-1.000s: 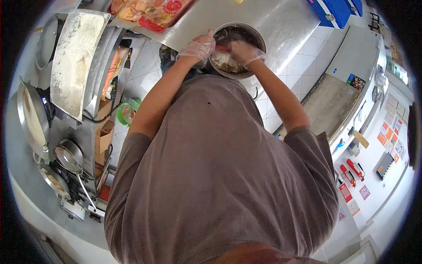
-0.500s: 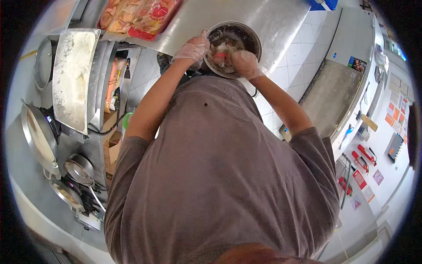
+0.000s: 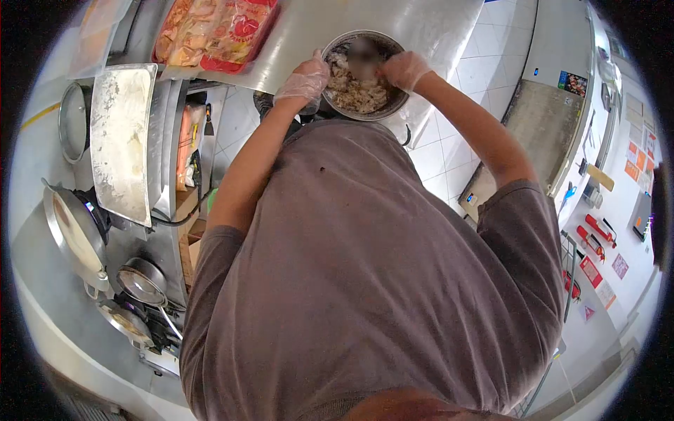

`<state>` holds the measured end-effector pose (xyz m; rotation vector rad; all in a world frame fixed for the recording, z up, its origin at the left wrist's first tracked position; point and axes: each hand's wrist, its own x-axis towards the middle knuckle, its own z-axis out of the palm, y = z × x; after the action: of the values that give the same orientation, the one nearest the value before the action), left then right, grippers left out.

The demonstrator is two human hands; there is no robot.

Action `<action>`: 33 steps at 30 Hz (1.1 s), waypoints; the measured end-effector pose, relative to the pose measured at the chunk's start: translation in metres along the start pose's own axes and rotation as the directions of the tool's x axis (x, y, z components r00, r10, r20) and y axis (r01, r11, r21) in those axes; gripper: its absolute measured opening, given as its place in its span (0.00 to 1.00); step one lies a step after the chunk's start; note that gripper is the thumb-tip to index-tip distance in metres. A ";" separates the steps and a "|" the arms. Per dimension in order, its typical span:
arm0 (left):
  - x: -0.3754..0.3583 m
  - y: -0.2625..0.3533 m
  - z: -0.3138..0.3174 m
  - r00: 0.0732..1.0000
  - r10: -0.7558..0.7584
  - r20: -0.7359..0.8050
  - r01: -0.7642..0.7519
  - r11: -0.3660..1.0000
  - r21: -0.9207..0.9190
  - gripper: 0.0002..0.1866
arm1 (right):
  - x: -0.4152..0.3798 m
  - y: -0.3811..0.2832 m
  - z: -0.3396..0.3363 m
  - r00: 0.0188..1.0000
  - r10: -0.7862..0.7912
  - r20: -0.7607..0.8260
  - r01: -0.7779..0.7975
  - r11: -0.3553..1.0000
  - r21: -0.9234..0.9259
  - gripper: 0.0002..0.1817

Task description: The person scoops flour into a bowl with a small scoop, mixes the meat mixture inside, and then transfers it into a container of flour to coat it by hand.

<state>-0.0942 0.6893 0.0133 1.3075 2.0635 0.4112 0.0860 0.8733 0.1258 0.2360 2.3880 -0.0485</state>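
Note:
A round metal pot [image 3: 398,105] stands at the near edge of the steel table, with pale, clumpy, rice-like food [image 3: 358,97] inside. My left hand [image 3: 307,83], in a clear plastic glove, is closed on the left rim of the pot. At the right side of the pot, my gloved right hand [image 3: 407,71] is closed round a stirring utensil whose dark, rounded end [image 3: 364,57] is smeared by motion over the food. Its exact kind cannot be made out, and my fingers hide the handle.
A red tray of packaged raw meat [image 3: 235,31] lies on the steel table [image 3: 309,28] at the back left. To the left are a worn metal sheet [image 3: 125,140], a wok [image 3: 74,224] and a saucepan [image 3: 142,278]. A long counter [image 3: 537,140] runs along the right.
My right hand has moved from inside the pot to its right rim, and the utensil end has swung up to the back. More food shows. The view has shifted slightly.

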 end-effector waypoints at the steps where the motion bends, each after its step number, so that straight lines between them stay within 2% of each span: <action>1: 0.004 -0.008 0.010 1.000 0.005 -0.016 -0.005 0.999 -0.049 0.22 | 0.001 -0.004 0.011 0.999 -0.028 0.017 0.028 0.999 0.039 0.13; 2: 0.007 -0.016 0.021 0.999 0.009 -0.031 -0.012 0.995 -0.098 0.22 | 0.003 -0.010 0.030 0.998 -0.056 0.033 0.053 0.996 0.077 0.14; 3: 0.005 -0.011 0.017 0.999 -0.022 -0.031 0.014 0.971 -0.237 0.22 | 0.004 -0.015 0.033 0.995 -0.085 0.046 0.080 0.991 0.110 0.15; 5: -0.001 -0.003 0.011 0.995 -0.099 -0.025 0.086 0.943 -0.321 0.23 | 0.012 -0.025 0.038 0.974 -0.195 0.112 0.170 0.964 0.202 0.15; 6: -0.014 0.023 -0.014 0.989 -0.144 -0.024 0.132 0.954 -0.270 0.23 | 0.015 -0.034 0.040 0.957 -0.252 0.143 0.211 0.944 0.254 0.16; 7: -0.022 0.040 -0.033 0.982 -0.186 -0.025 0.176 0.961 -0.215 0.23 | 0.031 -0.045 0.060 0.931 -0.352 0.098 0.337 0.931 0.138 0.15; 8: -0.026 0.047 -0.038 0.980 -0.195 -0.027 0.187 0.964 -0.190 0.23 | 0.047 -0.050 0.081 0.926 -0.379 0.010 0.372 0.914 0.159 0.14; 10: -0.029 0.053 -0.043 0.977 -0.211 -0.035 0.204 0.969 -0.138 0.24 | 0.056 -0.059 0.082 0.894 -0.414 -0.171 0.442 0.877 0.189 0.12; 11: -0.028 0.047 -0.040 0.984 -0.173 -0.039 0.167 0.978 -0.127 0.25 | 0.045 -0.059 0.090 0.891 -0.333 -0.310 0.401 0.895 0.192 0.13; 12: -0.028 0.041 -0.037 0.990 -0.133 -0.043 0.128 0.985 -0.118 0.25 | 0.051 -0.064 0.096 0.933 -0.203 -0.297 0.325 0.829 0.455 0.14; 13: -0.027 0.035 -0.034 0.994 -0.093 -0.051 0.088 0.990 -0.110 0.26 | 0.054 -0.065 0.102 0.926 -0.155 -0.343 0.316 0.816 0.484 0.14; 16: -0.022 0.034 -0.034 0.991 -0.135 0.019 0.136 0.981 -0.140 0.29 | 0.043 -0.060 0.104 0.898 -0.085 -0.432 0.316 0.807 0.499 0.13; 19: -0.029 0.037 -0.038 0.993 -0.114 -0.025 0.109 0.982 -0.157 0.29 | 0.018 -0.041 0.095 0.886 -0.083 -0.456 0.310 0.837 0.451 0.13; 22: -0.033 0.048 -0.049 0.989 -0.147 0.024 0.149 0.974 -0.169 0.27 | -0.009 -0.010 0.084 0.883 -0.061 -0.466 0.257 0.893 0.370 0.13; 23: -0.032 0.047 -0.048 0.991 -0.135 -0.008 0.132 0.979 -0.158 0.27 | -0.016 0.000 0.080 0.880 -0.036 -0.473 0.233 0.901 0.366 0.14; 25: -0.031 0.043 -0.041 0.991 -0.112 -0.068 0.103 0.986 -0.133 0.27 | -0.026 0.009 0.061 0.880 0.060 -0.472 0.173 0.884 0.435 0.12; 27: -0.031 0.044 -0.042 0.989 -0.143 -0.027 0.137 0.980 -0.147 0.27 | -0.029 0.011 0.041 0.875 0.173 -0.453 0.109 0.840 0.532 0.11; 28: -0.031 0.045 -0.043 0.988 -0.157 -0.005 0.154 0.976 -0.152 0.27 | -0.025 0.003 0.036 0.887 0.290 -0.360 -0.051 0.835 0.547 0.12; 30: -0.032 0.046 -0.045 0.988 -0.152 -0.007 0.149 0.976 -0.156 0.27 | -0.008 -0.020 0.024 0.838 0.518 -0.174 -0.361 0.765 0.534 0.13; 31: -0.032 0.047 -0.044 0.989 -0.149 -0.007 0.146 0.976 -0.160 0.27 | 0.003 -0.024 0.032 0.902 0.392 -0.180 -0.269 0.838 0.475 0.14; 33: -0.005 -0.011 0.017 0.996 0.038 -0.078 -0.039 0.999 -0.018 0.26 | 0.027 -0.033 0.058 0.979 0.119 -0.164 -0.054 0.932 0.358 0.17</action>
<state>-0.0893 0.6786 -0.0040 1.3405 2.0954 0.5057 0.0991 0.8390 0.0644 0.5357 2.5360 -0.4347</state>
